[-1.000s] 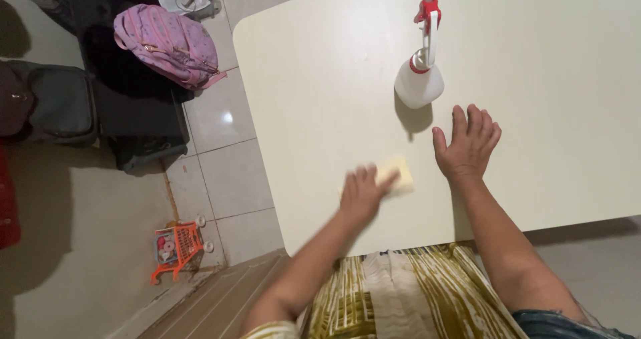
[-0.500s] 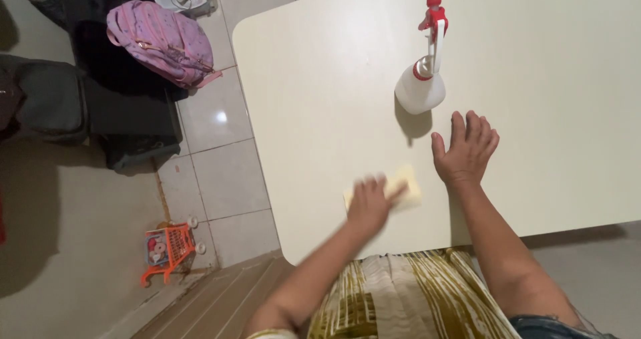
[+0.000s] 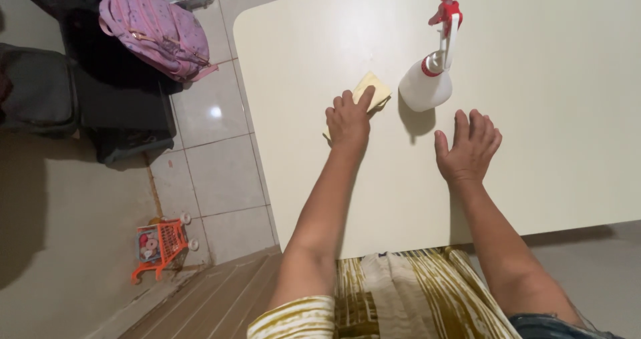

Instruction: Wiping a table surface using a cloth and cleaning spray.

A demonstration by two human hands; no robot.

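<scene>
My left hand presses a pale yellow cloth flat against the cream table, arm stretched forward. The cloth sticks out past my fingertips, just left of a white spray bottle with a red trigger head, which stands upright. My right hand lies flat on the table with fingers spread, holding nothing, a little in front of and right of the bottle.
Left of the table is tiled floor with a pink backpack, dark bags and a small orange toy cart. The table's near edge runs above my lap in yellow patterned fabric.
My left hand has slid the cloth from near the table's front edge away from me, up beside the spray bottle. My right hand has stayed in place.
</scene>
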